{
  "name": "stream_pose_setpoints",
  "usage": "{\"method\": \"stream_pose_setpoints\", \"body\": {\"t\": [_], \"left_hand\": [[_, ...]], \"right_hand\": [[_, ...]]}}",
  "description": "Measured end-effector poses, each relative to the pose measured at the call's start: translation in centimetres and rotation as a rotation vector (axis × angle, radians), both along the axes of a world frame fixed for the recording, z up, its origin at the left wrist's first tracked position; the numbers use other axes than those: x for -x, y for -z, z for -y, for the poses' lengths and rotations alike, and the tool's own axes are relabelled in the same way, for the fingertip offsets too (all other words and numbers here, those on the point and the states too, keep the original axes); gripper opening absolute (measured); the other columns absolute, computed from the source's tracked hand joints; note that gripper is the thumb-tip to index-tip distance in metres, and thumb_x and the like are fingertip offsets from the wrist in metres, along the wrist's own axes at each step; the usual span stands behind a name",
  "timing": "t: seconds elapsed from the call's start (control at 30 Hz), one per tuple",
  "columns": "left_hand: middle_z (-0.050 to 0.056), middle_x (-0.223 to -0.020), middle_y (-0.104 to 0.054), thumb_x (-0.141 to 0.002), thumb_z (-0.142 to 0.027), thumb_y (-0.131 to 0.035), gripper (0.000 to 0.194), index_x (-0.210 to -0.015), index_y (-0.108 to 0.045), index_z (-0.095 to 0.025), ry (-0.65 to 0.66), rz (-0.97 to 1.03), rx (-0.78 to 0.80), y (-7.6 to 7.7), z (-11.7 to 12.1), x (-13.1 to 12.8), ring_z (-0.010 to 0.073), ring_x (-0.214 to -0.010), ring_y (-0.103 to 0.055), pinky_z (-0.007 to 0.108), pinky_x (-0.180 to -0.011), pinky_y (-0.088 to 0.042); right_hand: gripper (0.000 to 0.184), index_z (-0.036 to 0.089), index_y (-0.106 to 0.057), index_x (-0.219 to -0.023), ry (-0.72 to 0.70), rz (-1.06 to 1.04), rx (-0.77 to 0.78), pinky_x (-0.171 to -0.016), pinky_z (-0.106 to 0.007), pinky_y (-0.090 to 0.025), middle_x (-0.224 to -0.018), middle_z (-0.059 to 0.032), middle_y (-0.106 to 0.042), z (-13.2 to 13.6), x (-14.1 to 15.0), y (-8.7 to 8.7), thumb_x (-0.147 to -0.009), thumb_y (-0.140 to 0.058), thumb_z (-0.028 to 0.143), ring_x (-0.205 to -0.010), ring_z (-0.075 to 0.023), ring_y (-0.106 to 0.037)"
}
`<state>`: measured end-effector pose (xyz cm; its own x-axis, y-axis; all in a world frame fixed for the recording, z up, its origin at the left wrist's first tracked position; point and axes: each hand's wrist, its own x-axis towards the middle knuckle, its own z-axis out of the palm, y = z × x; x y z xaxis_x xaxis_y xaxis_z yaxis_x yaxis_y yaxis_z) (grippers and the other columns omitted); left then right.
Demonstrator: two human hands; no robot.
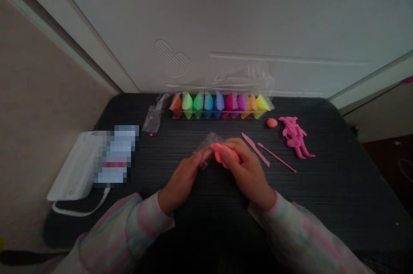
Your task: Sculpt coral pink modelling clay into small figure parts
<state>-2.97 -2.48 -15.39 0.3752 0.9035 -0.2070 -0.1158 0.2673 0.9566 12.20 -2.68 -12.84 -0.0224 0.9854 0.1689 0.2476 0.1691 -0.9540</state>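
Between my two hands, above the dark table, is a soft coral-pink lump of modelling clay [226, 156]. My right hand [251, 173] is closed around the clay, the thumb pressing on its near side. My left hand [181, 179] is closed, its fingertips at a clear plastic wrapper [210, 140] that touches the clay's left side. To the right of my right hand lie a pink modelling knife [255, 149] and a thin pink stick tool [276, 157]. A small orange-pink clay ball [272, 123] sits behind them, beside a pink figure [294, 136] lying flat.
Clear packs of coloured clay [208, 105] line the table's back edge against the white panel [206, 16]. An opened clear wrapper [152, 119] with pink specks lies at their left. On the left, a blurred phone screen [118, 153] leans by a white box [75, 166] with a cable [80, 213].
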Motion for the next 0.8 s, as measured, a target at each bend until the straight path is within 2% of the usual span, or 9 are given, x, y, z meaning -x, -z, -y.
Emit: {"method": "stream_pose_setpoints", "body": {"t": [0.1,0.17,0.27,0.37,0.47,0.53,0.63,0.73,0.8], "left_hand": [[0.0,-0.128,-0.053,-0.091,-0.036,-0.023,0.046,-0.116,-0.057,-0.02,0.055,-0.02,-0.078,-0.7,-0.2,0.1,0.0197,-0.123,-0.042,0.038,-0.109,-0.024],[-0.001,-0.132,-0.049,-0.091,-0.035,-0.022,0.046,-0.118,-0.056,-0.02,0.073,-0.181,-0.176,-1.2,-0.2,0.2,0.0179,-0.126,-0.039,0.037,-0.11,-0.022],[0.001,-0.134,-0.047,-0.091,-0.033,-0.023,0.045,-0.12,-0.054,-0.018,0.112,-0.39,-0.388,-1.6,0.0,0.5,0.0164,-0.129,-0.033,0.035,-0.111,-0.017],[0.002,-0.135,-0.046,-0.091,-0.029,-0.024,0.043,-0.124,-0.049,-0.018,0.14,-0.429,-0.524,-1.6,0.2,0.5,0.0161,-0.129,-0.033,0.036,-0.112,-0.014],[0.002,-0.137,-0.043,-0.091,-0.028,-0.026,0.042,-0.127,-0.045,-0.02,0.147,-0.361,-0.529,-1.5,0.2,0.5,0.0164,-0.13,-0.031,0.037,-0.111,-0.015],[-0.001,-0.138,-0.042,-0.091,-0.026,-0.027,0.041,-0.127,-0.045,-0.025,0.152,-0.303,-0.509,-1.5,0.2,0.6,0.0157,-0.131,-0.029,0.037,-0.112,-0.015],[-0.006,-0.136,-0.044,-0.091,-0.024,-0.029,0.039,-0.123,-0.049,-0.03,0.154,-0.213,-0.45,-1.5,0.1,0.8,0.0145,-0.132,-0.028,0.035,-0.112,-0.013],[-0.004,-0.132,-0.049,-0.09,-0.025,-0.03,0.037,-0.117,-0.056,-0.027,0.121,-0.079,-0.317,-1.5,-0.2,0.7,0.0164,-0.131,-0.03,0.035,-0.112,-0.01],[-0.001,-0.127,-0.054,-0.088,-0.027,-0.032,0.037,-0.109,-0.063,-0.023,0.059,0.088,-0.196,-1.6,-0.4,0.4,0.0194,-0.129,-0.034,0.037,-0.112,-0.011]], "right_hand": [[0.031,0.023,-0.057,-0.068,0.026,-0.531,0.198,-0.066,-0.031,-0.042,-0.066,0.0015,-0.053,-0.8,-0.7,-0.4,-0.087,-0.039,0.039,-0.065,-0.014,-0.05],[0.033,0.022,-0.053,-0.064,0.094,-0.609,0.18,-0.064,-0.03,-0.041,-0.059,0.0029,-0.047,-1.0,-1.1,-0.7,-0.088,-0.038,0.039,-0.059,-0.0127,-0.046],[0.019,0.021,-0.059,-0.074,0.196,-0.263,0.028,-0.07,-0.031,-0.041,-0.067,0.0012,-0.052,-0.7,-1.6,-0.9,-0.084,-0.048,0.034,-0.068,-0.0139,-0.049],[0.014,0.022,-0.063,-0.09,0.203,0.106,-0.145,-0.077,-0.034,-0.041,-0.085,-0.0026,-0.058,-0.3,-1.7,-0.7,-0.082,-0.053,0.028,-0.083,-0.0168,-0.053],[0.017,0.022,-0.062,-0.095,0.128,0.276,-0.215,-0.081,-0.035,-0.042,-0.09,-0.0043,-0.058,-0.1,-1.3,-0.2,-0.081,-0.054,0.025,-0.089,-0.0181,-0.053],[0.017,0.022,-0.061,-0.097,0.077,0.285,-0.202,-0.087,-0.037,-0.04,-0.097,-0.0055,-0.059,-0.1,-1.0,0.0,-0.082,-0.052,0.024,-0.101,-0.0199,-0.051],[0.018,0.023,-0.056,-0.101,0.016,0.167,-0.106,-0.09,-0.037,-0.04,-0.104,-0.0053,-0.06,0.1,-0.6,0.2,-0.084,-0.049,0.026,-0.106,-0.0194,-0.051],[0.018,0.023,-0.056,-0.097,-0.006,-0.02,0.08,-0.081,-0.034,-0.044,-0.093,-0.0025,-0.063,0.0,-0.3,0.0,-0.082,-0.051,0.032,-0.086,-0.0167,-0.057],[0.016,0.023,-0.057,-0.085,-0.05,-0.295,0.24,-0.077,-0.032,-0.045,-0.079,0.0004,-0.062,-0.2,-0.2,-0.1,-0.082,-0.051,0.037,-0.077,-0.0151,-0.057]]}}
